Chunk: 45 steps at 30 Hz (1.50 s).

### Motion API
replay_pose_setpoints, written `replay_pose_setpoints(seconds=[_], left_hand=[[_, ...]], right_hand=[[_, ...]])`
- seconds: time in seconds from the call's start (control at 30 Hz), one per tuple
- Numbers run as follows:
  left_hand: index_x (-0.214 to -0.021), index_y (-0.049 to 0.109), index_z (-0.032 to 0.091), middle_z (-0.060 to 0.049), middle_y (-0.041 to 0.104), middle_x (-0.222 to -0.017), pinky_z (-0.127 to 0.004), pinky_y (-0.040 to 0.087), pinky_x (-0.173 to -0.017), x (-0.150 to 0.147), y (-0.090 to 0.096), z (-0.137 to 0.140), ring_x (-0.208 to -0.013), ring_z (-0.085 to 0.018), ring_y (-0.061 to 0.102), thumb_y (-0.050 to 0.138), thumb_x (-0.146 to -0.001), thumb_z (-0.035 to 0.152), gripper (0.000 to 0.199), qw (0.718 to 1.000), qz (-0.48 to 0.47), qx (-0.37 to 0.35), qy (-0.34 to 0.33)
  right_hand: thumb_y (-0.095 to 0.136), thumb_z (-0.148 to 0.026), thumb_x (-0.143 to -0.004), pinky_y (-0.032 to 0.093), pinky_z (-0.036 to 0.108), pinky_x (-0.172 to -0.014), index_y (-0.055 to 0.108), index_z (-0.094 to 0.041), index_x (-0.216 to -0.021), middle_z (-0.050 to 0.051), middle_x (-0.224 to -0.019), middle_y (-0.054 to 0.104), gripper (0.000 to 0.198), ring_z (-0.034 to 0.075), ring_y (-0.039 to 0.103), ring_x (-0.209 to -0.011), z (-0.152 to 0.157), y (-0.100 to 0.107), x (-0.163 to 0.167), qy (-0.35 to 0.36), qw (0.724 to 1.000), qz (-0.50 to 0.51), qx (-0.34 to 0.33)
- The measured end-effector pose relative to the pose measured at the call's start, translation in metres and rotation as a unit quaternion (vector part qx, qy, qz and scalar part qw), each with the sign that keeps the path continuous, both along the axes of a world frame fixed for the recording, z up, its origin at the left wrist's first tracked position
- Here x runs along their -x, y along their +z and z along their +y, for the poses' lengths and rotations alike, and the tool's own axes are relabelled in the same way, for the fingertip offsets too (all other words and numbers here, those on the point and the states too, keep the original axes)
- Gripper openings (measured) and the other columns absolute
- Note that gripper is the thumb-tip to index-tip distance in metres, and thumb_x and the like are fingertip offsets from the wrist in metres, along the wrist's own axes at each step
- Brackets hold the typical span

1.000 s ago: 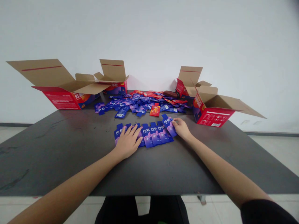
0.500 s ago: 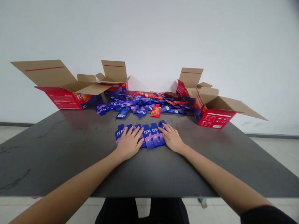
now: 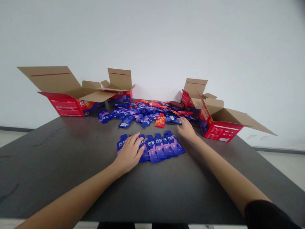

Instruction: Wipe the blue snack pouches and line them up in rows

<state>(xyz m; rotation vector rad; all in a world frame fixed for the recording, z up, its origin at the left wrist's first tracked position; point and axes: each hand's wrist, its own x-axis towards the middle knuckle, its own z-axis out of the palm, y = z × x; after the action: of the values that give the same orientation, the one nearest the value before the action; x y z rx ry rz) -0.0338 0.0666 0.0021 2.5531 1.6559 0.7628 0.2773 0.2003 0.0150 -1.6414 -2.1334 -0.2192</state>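
Note:
Overlapping side by side on the table, a row of blue-purple sachets (image 3: pixel 153 152) with white lettering lies in front of me. My left hand (image 3: pixel 130 152) rests open over the left part of this row, its fingers spread and covering some sachets. Beyond the row's right end, my right hand (image 3: pixel 187 129) reaches toward the pile, fingers partly curled near a blue sachet (image 3: pixel 176 121) at the pile's front edge. Whether its fingertips touch that sachet I cannot make out. One orange-red sachet (image 3: pixel 160 121) lies at the front of the pile of sachets (image 3: pixel 143 111).
Open red cartons with brown flaps stand on both sides: a large carton (image 3: pixel 64 106) and a smaller carton (image 3: pixel 124 96) at left, a near carton (image 3: pixel 221 128) and a far carton (image 3: pixel 187 98) at right. A dark brown object (image 3: pixel 175 104) lies behind the pile on the grey table (image 3: pixel 143 194).
My right hand has left the row's right end and moved forward and right to the pile, uncovering sachets there. My left hand stays over the row. The camera view has tilted slightly up.

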Motion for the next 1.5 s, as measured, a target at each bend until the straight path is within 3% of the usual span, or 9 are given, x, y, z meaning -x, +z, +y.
replay_pose_setpoints(seconds=[0.2,0.33,0.47,0.6,0.77,1.0,1.17,1.33,1.5], left_hand=[[-0.113,0.054,0.018,-0.01,0.054,-0.118,-0.041,0.039,-0.1,0.008,0.014,-0.001,-0.114,-0.023,0.048,0.033,-0.095,0.027,0.029,0.997,-0.072,-0.016,-0.037],[-0.108,0.055,0.019,-0.008,0.055,-0.113,-0.038,0.04,-0.097,0.006,0.014,-0.003,-0.109,-0.022,0.05,0.033,-0.095,0.026,0.027,0.994,-0.086,0.004,-0.06],[-0.107,0.056,0.02,-0.007,0.054,-0.111,-0.037,0.039,-0.097,0.003,0.015,-0.004,-0.107,-0.021,0.049,0.032,-0.096,0.025,0.027,0.992,-0.088,0.015,-0.09],[-0.106,0.056,0.02,-0.007,0.053,-0.109,-0.037,0.039,-0.097,0.002,0.015,-0.004,-0.107,-0.021,0.049,0.032,-0.095,0.023,0.026,0.991,-0.092,0.011,-0.096],[-0.102,0.057,0.02,-0.006,0.054,-0.106,-0.037,0.04,-0.096,0.0,0.012,-0.001,-0.105,-0.021,0.05,0.032,-0.094,0.022,0.026,0.992,-0.09,0.006,-0.092],[-0.108,0.057,0.02,-0.009,0.05,-0.115,-0.041,0.04,-0.098,-0.029,0.026,0.0,-0.11,-0.023,0.048,0.038,-0.091,0.021,0.025,0.994,-0.043,-0.018,-0.103],[-0.129,0.046,0.018,-0.014,0.041,-0.136,-0.046,0.035,-0.104,-0.078,0.036,0.004,-0.128,-0.029,0.037,0.042,-0.091,0.029,0.039,0.991,0.036,-0.042,-0.126],[-0.14,0.037,0.019,-0.014,0.027,-0.152,-0.055,0.021,-0.11,-0.118,0.011,0.018,-0.14,-0.033,0.021,0.038,-0.094,0.041,0.051,0.985,0.109,-0.015,-0.131],[-0.145,0.03,0.025,-0.008,0.018,-0.156,-0.056,0.019,-0.111,-0.137,-0.003,0.032,-0.142,-0.032,0.017,0.033,-0.095,0.047,0.054,0.984,0.116,-0.016,-0.136]], right_hand=[[0.054,-0.052,-0.085,0.038,0.038,-0.096,0.054,-0.008,-0.122,0.021,-0.123,0.058,0.057,0.03,0.052,-0.116,0.063,-0.011,-0.019,-0.038,0.993,-0.084,0.075],[0.045,-0.048,-0.092,0.037,0.038,-0.094,0.062,-0.007,-0.106,0.023,-0.112,0.062,0.046,0.031,0.055,-0.11,0.066,-0.018,-0.016,-0.036,0.989,-0.118,0.082],[0.047,-0.032,-0.092,0.035,0.037,-0.095,0.064,-0.009,-0.097,0.021,-0.107,0.065,0.029,0.029,0.056,-0.108,0.047,-0.016,-0.019,-0.015,0.99,-0.119,0.079],[0.043,-0.023,-0.092,0.038,0.037,-0.091,0.061,-0.011,-0.106,0.02,-0.103,0.066,0.025,0.029,0.06,-0.103,0.012,-0.012,-0.034,-0.041,0.994,-0.074,0.065],[0.031,-0.028,-0.096,0.045,0.033,-0.071,0.053,-0.013,-0.116,0.017,-0.09,0.069,0.034,0.026,0.066,-0.082,-0.03,0.0,-0.052,-0.119,0.99,0.046,0.056],[0.033,-0.032,-0.093,0.045,0.025,-0.053,0.06,-0.016,-0.103,0.004,-0.072,0.067,0.033,0.016,0.061,-0.056,-0.056,-0.016,-0.032,-0.068,0.978,0.16,0.119],[0.042,-0.021,-0.085,0.047,0.03,-0.073,0.062,-0.015,-0.105,0.009,-0.087,0.067,0.029,0.021,0.062,-0.079,-0.062,-0.037,-0.02,-0.062,0.98,0.162,0.1],[0.042,-0.008,-0.075,0.04,0.04,-0.094,0.051,-0.014,-0.124,0.015,-0.115,0.055,0.05,0.027,0.051,-0.107,-0.068,-0.044,-0.017,-0.031,0.99,0.139,0.024],[0.036,-0.003,-0.074,0.044,0.034,-0.089,0.058,-0.02,-0.115,0.008,-0.107,0.058,0.05,0.022,0.055,-0.1,-0.066,-0.048,-0.019,0.014,0.994,0.109,0.003]])
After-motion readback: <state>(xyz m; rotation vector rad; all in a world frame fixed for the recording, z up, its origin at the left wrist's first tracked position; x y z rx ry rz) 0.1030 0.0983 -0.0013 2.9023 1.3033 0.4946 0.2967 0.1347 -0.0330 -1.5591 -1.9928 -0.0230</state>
